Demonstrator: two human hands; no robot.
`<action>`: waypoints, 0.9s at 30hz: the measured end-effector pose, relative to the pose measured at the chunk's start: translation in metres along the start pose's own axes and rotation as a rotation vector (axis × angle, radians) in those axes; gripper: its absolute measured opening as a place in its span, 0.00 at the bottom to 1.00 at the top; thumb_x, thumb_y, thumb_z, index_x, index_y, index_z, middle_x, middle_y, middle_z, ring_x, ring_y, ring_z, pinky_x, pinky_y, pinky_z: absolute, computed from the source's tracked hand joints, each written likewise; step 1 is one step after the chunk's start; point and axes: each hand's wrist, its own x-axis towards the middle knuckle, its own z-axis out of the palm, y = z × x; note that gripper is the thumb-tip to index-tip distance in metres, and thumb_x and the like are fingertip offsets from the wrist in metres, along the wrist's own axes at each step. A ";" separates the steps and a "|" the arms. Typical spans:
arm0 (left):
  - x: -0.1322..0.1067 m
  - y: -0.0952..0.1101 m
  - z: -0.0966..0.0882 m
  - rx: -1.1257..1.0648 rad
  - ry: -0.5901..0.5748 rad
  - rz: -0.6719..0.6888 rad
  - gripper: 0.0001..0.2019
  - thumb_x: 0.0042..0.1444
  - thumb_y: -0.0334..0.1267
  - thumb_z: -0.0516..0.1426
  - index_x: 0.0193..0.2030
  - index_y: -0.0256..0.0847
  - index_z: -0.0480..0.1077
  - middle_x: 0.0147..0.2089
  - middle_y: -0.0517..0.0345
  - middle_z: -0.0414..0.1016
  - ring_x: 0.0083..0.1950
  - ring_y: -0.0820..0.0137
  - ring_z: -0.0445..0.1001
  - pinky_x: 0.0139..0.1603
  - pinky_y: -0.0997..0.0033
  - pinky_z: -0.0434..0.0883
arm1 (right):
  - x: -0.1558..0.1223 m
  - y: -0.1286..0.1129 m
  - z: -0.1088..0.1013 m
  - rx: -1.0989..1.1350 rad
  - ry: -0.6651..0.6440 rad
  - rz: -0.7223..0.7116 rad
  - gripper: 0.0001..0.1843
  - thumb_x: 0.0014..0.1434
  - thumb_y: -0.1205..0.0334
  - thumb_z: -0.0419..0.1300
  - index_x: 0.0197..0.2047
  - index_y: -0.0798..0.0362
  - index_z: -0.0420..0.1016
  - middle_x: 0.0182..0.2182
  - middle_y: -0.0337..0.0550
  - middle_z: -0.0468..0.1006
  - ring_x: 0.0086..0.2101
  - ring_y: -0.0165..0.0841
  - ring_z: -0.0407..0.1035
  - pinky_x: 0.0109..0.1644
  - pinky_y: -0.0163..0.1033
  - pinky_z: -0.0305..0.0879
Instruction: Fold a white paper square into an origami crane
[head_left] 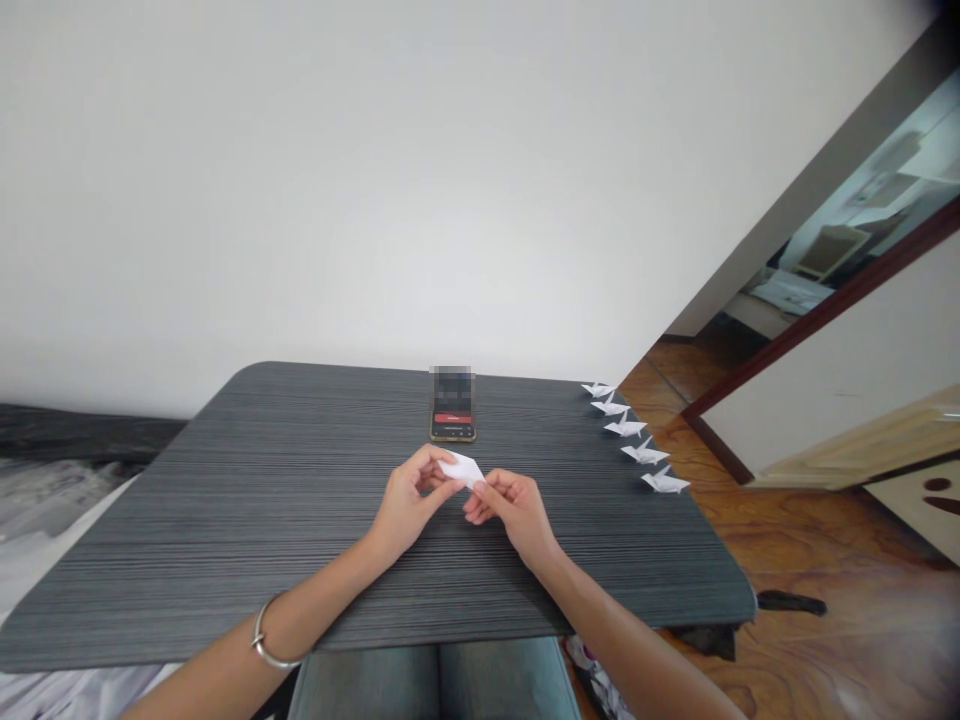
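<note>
Over the middle of a dark grey striped table point(247, 520), both hands pinch a small folded piece of white paper point(463, 466). My left hand point(409, 500) grips its left side with thumb and fingers closed; a silver bangle sits on that wrist. My right hand point(510, 505) holds the paper's right corner, fingers curled.
A phone point(452, 405) lies flat at the table's far middle, screen lit. Several folded white paper birds point(637, 440) stand in a row along the right edge. A white wall is behind. Wooden floor and an open doorway are to the right.
</note>
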 end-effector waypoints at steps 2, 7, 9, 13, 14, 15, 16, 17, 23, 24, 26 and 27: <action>0.000 0.001 -0.001 0.003 -0.010 0.007 0.06 0.47 0.35 0.58 0.31 0.37 0.65 0.30 0.58 0.70 0.32 0.72 0.69 0.35 0.74 0.66 | -0.001 0.000 0.000 0.001 -0.006 -0.006 0.14 0.47 0.55 0.61 0.22 0.58 0.70 0.17 0.39 0.75 0.17 0.26 0.69 0.21 0.29 0.66; 0.000 0.003 -0.002 0.029 -0.012 0.016 0.07 0.48 0.35 0.57 0.24 0.36 0.65 0.25 0.60 0.68 0.29 0.73 0.68 0.33 0.74 0.66 | -0.002 0.000 0.000 -0.006 -0.013 -0.019 0.14 0.47 0.54 0.61 0.22 0.57 0.70 0.17 0.39 0.75 0.17 0.26 0.68 0.21 0.29 0.65; 0.000 0.003 -0.001 0.029 0.000 0.012 0.07 0.48 0.36 0.57 0.24 0.36 0.64 0.25 0.60 0.68 0.29 0.73 0.68 0.33 0.74 0.66 | -0.002 0.001 0.000 -0.013 -0.014 -0.026 0.14 0.47 0.54 0.61 0.22 0.57 0.69 0.17 0.39 0.75 0.16 0.26 0.68 0.20 0.29 0.65; 0.000 0.002 0.001 0.037 0.003 -0.001 0.07 0.48 0.35 0.57 0.24 0.36 0.64 0.24 0.60 0.67 0.28 0.74 0.67 0.32 0.75 0.65 | -0.002 0.002 0.000 -0.021 -0.024 -0.034 0.14 0.48 0.54 0.60 0.23 0.57 0.69 0.16 0.38 0.75 0.15 0.26 0.67 0.19 0.29 0.64; 0.000 0.002 0.001 0.039 0.007 -0.002 0.07 0.48 0.35 0.56 0.24 0.36 0.64 0.24 0.61 0.67 0.27 0.74 0.67 0.32 0.75 0.65 | -0.002 0.002 0.000 -0.020 -0.024 -0.031 0.14 0.48 0.54 0.60 0.23 0.57 0.69 0.15 0.38 0.74 0.15 0.25 0.67 0.19 0.29 0.64; 0.000 0.002 0.001 0.042 0.009 -0.002 0.07 0.48 0.36 0.56 0.23 0.36 0.64 0.24 0.61 0.67 0.27 0.74 0.67 0.32 0.75 0.65 | -0.002 0.002 0.000 -0.019 -0.025 -0.026 0.14 0.48 0.54 0.60 0.23 0.57 0.69 0.15 0.38 0.74 0.15 0.25 0.66 0.19 0.29 0.63; 0.000 0.002 0.001 0.043 0.012 -0.004 0.07 0.48 0.36 0.56 0.23 0.36 0.64 0.24 0.61 0.67 0.27 0.74 0.67 0.32 0.75 0.65 | -0.002 0.001 0.000 -0.017 -0.025 -0.020 0.14 0.48 0.54 0.60 0.22 0.57 0.69 0.15 0.37 0.74 0.14 0.25 0.66 0.18 0.28 0.63; 0.000 0.002 0.001 0.044 0.016 -0.006 0.07 0.48 0.36 0.56 0.23 0.36 0.64 0.24 0.61 0.67 0.27 0.74 0.67 0.31 0.75 0.65 | -0.002 0.001 0.000 -0.016 -0.025 -0.013 0.14 0.48 0.53 0.60 0.22 0.57 0.69 0.14 0.37 0.73 0.14 0.24 0.66 0.18 0.28 0.63; -0.001 0.003 0.003 0.079 0.004 -0.017 0.08 0.48 0.36 0.56 0.23 0.36 0.63 0.24 0.61 0.68 0.27 0.74 0.68 0.31 0.75 0.66 | -0.001 0.003 0.003 -0.043 -0.018 -0.007 0.14 0.47 0.54 0.61 0.22 0.57 0.67 0.14 0.36 0.73 0.14 0.24 0.65 0.19 0.28 0.63; -0.001 0.003 0.004 0.085 -0.008 -0.021 0.07 0.48 0.36 0.56 0.23 0.36 0.63 0.24 0.60 0.68 0.27 0.74 0.68 0.32 0.75 0.66 | -0.001 0.003 0.003 -0.052 -0.017 -0.012 0.14 0.47 0.54 0.61 0.21 0.57 0.67 0.14 0.36 0.72 0.14 0.24 0.65 0.18 0.28 0.63; -0.002 0.003 0.006 0.077 -0.030 -0.032 0.07 0.47 0.35 0.56 0.23 0.36 0.64 0.25 0.60 0.69 0.28 0.73 0.69 0.32 0.74 0.66 | 0.000 0.003 0.003 -0.068 -0.020 -0.020 0.14 0.47 0.54 0.60 0.21 0.56 0.66 0.14 0.36 0.72 0.14 0.24 0.65 0.18 0.28 0.62; -0.002 0.003 0.006 0.064 -0.037 -0.037 0.06 0.47 0.35 0.56 0.24 0.36 0.64 0.26 0.60 0.69 0.29 0.73 0.69 0.33 0.74 0.67 | 0.000 0.003 0.003 -0.073 -0.022 -0.025 0.14 0.47 0.54 0.60 0.21 0.56 0.66 0.14 0.35 0.72 0.14 0.24 0.65 0.18 0.28 0.62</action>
